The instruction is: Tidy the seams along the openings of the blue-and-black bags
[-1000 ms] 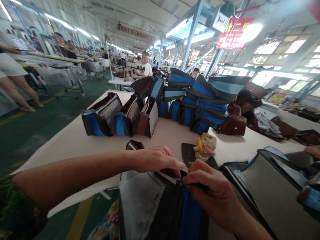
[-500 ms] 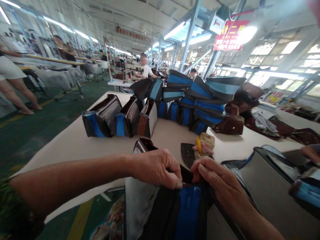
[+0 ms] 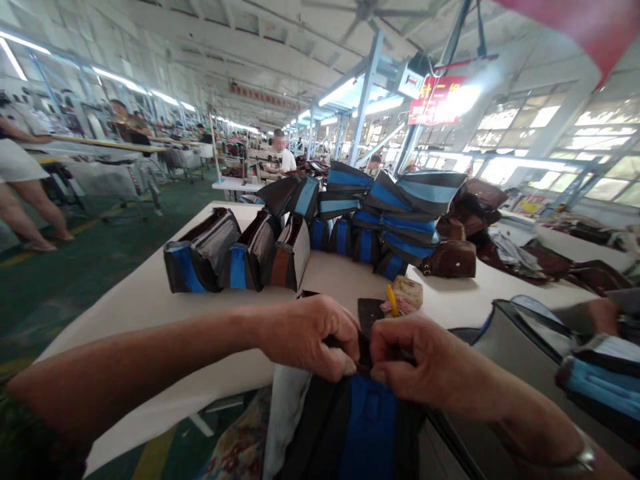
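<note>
Near edge, at my chest: I see a blue, black and grey bag [image 3: 360,427] hanging over the near edge of the white table [image 3: 150,293], its top rim pinched between both hands.
Left hand: my left hand [image 3: 310,333] is clenched, thumb and fingers closed on the bag's dark top edge, knuckles up.
Right hand: my right hand [image 3: 420,357] is closed too, fingertips nipping the same edge just beside the left, the two thumbs nearly touching.
Doing it well: I judge the work to be fine handling at the blue panel's top seam; I would keep both pinches close together, the edge taut between them, and the bag's weight resting against the table so the fabric does not slip.
Just past the hands: a dark flat piece [image 3: 369,310] lies on the table, with a yellow tool [image 3: 391,299] and a small pink-and-tan bundle [image 3: 406,293] beside it.
Near right: a grey bag [image 3: 520,340] lies on its side; another person's hand [image 3: 600,313] rests at its far end.
Mid table, left: a row of upright bags [image 3: 235,257] stands open.
Far table: a heap of blue-striped bags [image 3: 395,207] with brown bags [image 3: 450,257] to its right.
Far back: a seated person [image 3: 285,157] is working at another bench.
</note>
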The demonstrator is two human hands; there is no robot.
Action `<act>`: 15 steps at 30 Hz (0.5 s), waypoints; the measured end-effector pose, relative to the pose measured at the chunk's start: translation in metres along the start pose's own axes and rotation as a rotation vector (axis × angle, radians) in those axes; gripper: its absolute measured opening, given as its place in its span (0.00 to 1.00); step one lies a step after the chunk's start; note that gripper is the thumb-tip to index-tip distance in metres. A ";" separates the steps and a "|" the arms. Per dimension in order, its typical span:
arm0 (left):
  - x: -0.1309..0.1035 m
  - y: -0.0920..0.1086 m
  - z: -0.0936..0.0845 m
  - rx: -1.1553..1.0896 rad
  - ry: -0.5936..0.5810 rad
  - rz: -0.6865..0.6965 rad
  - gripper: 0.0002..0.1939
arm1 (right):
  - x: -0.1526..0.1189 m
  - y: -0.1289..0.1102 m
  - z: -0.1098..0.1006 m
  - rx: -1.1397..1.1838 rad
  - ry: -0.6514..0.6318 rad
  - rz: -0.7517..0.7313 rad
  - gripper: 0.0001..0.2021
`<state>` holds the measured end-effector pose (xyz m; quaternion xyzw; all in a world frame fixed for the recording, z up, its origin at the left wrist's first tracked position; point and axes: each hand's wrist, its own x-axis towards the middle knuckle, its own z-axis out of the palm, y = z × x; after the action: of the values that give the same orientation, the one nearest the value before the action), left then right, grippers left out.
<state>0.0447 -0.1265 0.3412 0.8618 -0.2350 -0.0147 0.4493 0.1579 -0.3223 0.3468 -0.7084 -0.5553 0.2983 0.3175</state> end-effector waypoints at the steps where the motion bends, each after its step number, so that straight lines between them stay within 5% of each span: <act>1: -0.001 -0.002 -0.003 -0.008 -0.011 0.003 0.04 | 0.002 -0.002 0.006 -0.090 0.082 -0.036 0.05; 5: -0.012 -0.004 -0.018 -0.142 -0.063 -0.074 0.08 | 0.020 0.000 0.022 -0.360 0.295 -0.249 0.06; 9: -0.030 0.004 -0.025 -0.274 0.012 -0.301 0.22 | 0.045 0.001 0.017 -0.364 0.162 -0.115 0.05; 15: -0.053 0.006 0.004 -0.390 0.241 -0.414 0.27 | 0.052 -0.003 0.010 -0.168 -0.042 -0.123 0.07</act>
<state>-0.0058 -0.1100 0.3341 0.7844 0.0078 -0.0484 0.6183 0.1585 -0.2698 0.3393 -0.6906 -0.6274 0.2454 0.2629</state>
